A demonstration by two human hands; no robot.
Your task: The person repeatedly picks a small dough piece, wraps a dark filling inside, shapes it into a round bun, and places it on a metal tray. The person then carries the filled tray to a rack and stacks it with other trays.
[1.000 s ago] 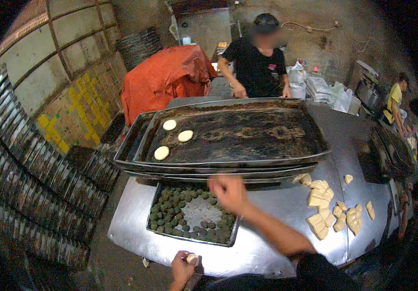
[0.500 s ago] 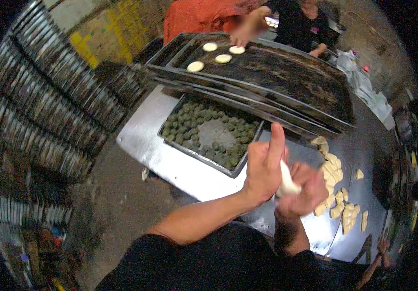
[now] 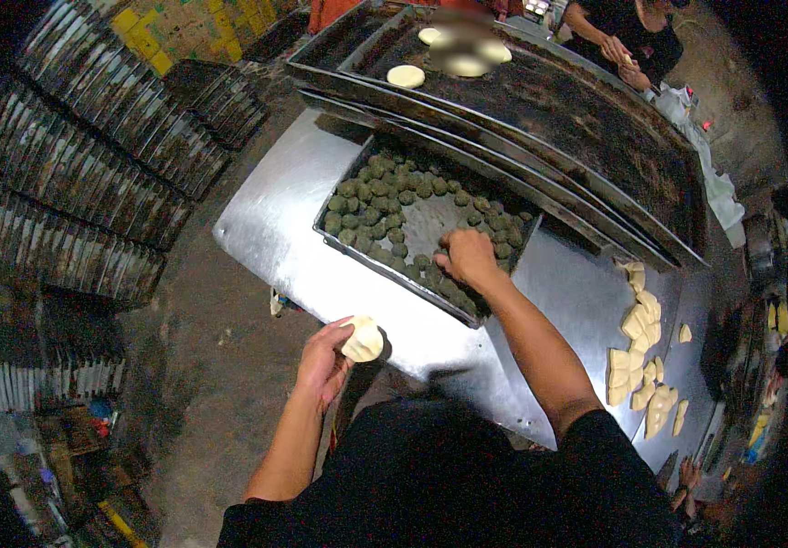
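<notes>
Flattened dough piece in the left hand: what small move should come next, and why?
Probably pinch one of the dark green balls with the right hand and lift it toward the flattened dough piece. That hand reaches down into the tray, though any grip is hidden, while the left hand holds the dough with no ball visible on it.

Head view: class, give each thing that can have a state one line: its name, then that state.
Shallow rectangular metal tray: partly filled, middle bare
Small round dark green balls: loose in that tray
Flattened pale dough disc: held at its edge by the left hand
Right hand: inside the tray, grip unclear
Large rectangular blackened baking trays: stacked
Cream round discs: lying flat
Pale chunky dough pieces: cut, mostly clustered on the silver metal table
</notes>
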